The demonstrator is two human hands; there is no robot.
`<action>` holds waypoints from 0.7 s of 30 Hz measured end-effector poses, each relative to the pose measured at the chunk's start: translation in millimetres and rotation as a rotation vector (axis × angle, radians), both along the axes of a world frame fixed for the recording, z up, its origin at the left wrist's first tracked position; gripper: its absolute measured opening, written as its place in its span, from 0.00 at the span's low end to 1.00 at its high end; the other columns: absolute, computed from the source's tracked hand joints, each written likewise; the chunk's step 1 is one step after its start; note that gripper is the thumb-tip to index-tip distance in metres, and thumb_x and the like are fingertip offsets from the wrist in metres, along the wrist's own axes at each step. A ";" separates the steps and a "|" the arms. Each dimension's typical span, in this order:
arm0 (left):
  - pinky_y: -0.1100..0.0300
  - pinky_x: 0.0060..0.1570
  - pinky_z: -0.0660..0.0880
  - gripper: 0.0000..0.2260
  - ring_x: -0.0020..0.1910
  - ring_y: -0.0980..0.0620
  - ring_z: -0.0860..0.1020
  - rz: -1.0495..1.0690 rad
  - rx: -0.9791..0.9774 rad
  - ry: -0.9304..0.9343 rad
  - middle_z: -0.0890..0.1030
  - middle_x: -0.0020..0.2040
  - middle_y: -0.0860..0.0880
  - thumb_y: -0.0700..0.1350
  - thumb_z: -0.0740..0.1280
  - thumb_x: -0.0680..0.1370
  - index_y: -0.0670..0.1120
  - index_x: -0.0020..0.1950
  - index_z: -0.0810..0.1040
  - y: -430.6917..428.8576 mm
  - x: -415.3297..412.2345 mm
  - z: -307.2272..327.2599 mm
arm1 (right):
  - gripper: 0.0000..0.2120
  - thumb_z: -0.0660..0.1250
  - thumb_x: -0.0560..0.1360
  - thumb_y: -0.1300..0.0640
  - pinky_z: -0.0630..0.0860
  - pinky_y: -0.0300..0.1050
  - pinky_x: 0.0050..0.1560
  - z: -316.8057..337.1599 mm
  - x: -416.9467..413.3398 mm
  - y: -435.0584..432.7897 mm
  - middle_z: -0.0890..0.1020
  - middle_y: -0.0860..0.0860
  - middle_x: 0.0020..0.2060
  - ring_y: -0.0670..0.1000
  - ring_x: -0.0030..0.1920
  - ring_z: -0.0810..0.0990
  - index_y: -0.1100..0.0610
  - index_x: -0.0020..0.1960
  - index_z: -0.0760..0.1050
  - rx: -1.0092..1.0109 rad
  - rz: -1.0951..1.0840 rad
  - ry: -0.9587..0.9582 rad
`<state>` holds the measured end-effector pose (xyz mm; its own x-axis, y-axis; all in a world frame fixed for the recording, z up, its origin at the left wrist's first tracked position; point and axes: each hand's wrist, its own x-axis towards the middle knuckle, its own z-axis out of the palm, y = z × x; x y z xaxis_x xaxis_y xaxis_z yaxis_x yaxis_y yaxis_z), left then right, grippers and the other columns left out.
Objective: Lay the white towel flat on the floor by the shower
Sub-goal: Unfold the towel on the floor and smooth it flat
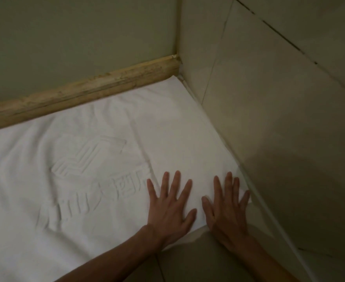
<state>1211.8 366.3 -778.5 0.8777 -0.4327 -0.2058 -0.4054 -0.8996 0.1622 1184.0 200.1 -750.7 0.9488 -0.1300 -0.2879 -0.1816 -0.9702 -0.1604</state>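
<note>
The white towel lies spread on the floor in a corner, its far edge along a worn wooden threshold strip and its right edge against the tiled wall; an embossed logo shows in its middle. Both hands press on its near right corner: the left hand lies flat with fingers spread wide, and the right hand beside it, likewise spread and holding nothing, its heel on the towel's edge. Shallow creases run around the logo and toward the left side, so the cloth looks nearly but not wholly flat. The likely trouble is friction: if the palms slide while pressing, they could drag the corner and bunch new folds, or ruck the right edge up against the wall. Lifting off carelessly might also flip the near corner.
</note>
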 end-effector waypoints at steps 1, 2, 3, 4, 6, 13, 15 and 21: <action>0.29 0.68 0.44 0.33 0.77 0.37 0.44 0.000 0.001 0.002 0.49 0.79 0.44 0.67 0.47 0.77 0.54 0.79 0.51 -0.1 0.2 -0.1 | 0.38 0.31 0.75 0.36 0.48 0.71 0.71 -1.7 0.7 0.0 0.47 0.63 0.76 0.64 0.76 0.45 0.57 0.77 0.49 -0.006 -0.008 0.009; 0.29 0.68 0.43 0.33 0.77 0.37 0.43 0.002 0.001 0.002 0.48 0.79 0.44 0.67 0.47 0.77 0.54 0.79 0.51 -0.3 0.5 0.2 | 0.38 0.30 0.74 0.34 0.45 0.71 0.71 -3.6 1.8 0.6 0.42 0.61 0.76 0.63 0.76 0.41 0.55 0.77 0.44 -0.012 -0.010 0.015; 0.29 0.68 0.42 0.33 0.77 0.38 0.42 0.006 0.001 0.005 0.47 0.79 0.45 0.67 0.47 0.77 0.55 0.79 0.50 -0.4 1.0 0.8 | 0.37 0.31 0.73 0.34 0.42 0.70 0.72 -5.1 3.7 1.4 0.37 0.60 0.76 0.61 0.76 0.37 0.52 0.77 0.40 -0.016 -0.011 0.018; 0.29 0.68 0.41 0.33 0.77 0.38 0.40 0.007 0.003 0.014 0.45 0.79 0.45 0.67 0.47 0.77 0.55 0.79 0.49 -0.5 1.3 2.0 | 0.36 0.32 0.73 0.34 0.41 0.69 0.72 -6.3 5.7 1.9 0.34 0.58 0.75 0.60 0.75 0.34 0.51 0.76 0.36 -0.018 -0.019 0.030; 0.29 0.68 0.40 0.33 0.76 0.38 0.39 0.008 -0.004 0.014 0.44 0.79 0.45 0.67 0.46 0.77 0.55 0.79 0.49 0.1 0.2 4.4 | 0.34 0.36 0.76 0.35 0.40 0.68 0.72 -7.8 7.2 1.0 0.29 0.57 0.73 0.59 0.74 0.31 0.50 0.77 0.34 -0.049 -0.044 0.067; 0.31 0.66 0.47 0.31 0.74 0.34 0.57 0.110 -0.055 -0.076 0.61 0.76 0.40 0.65 0.55 0.75 0.51 0.75 0.67 19.2 51.1 17.9 | 0.40 0.36 0.79 0.40 0.65 0.71 0.62 7.3 37.0 10.5 0.73 0.68 0.64 0.69 0.64 0.72 0.63 0.60 0.78 -0.026 0.002 -0.158; 0.32 0.68 0.41 0.32 0.76 0.34 0.49 0.180 -0.025 -0.095 0.52 0.78 0.40 0.65 0.49 0.76 0.52 0.77 0.60 33.1 86.8 24.3 | 0.39 0.36 0.80 0.42 0.61 0.58 0.69 15.4 62.9 14.4 0.78 0.67 0.59 0.67 0.59 0.78 0.63 0.52 0.82 -0.003 0.111 -0.223; 0.36 0.68 0.29 0.33 0.74 0.40 0.29 0.222 0.035 -0.107 0.33 0.77 0.45 0.66 0.41 0.77 0.55 0.78 0.39 63.4 176.5 15.7 | 0.36 0.35 0.81 0.47 0.66 0.48 0.68 30.0 173.1 35.9 0.79 0.63 0.60 0.59 0.60 0.79 0.62 0.59 0.79 -0.024 0.326 -0.229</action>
<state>1388.3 429.7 -762.8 0.9681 -0.2208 -0.1181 -0.2101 -0.9729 0.0967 1357.2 236.0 -720.7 0.9807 0.1847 -0.0645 0.1745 -0.9750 -0.1376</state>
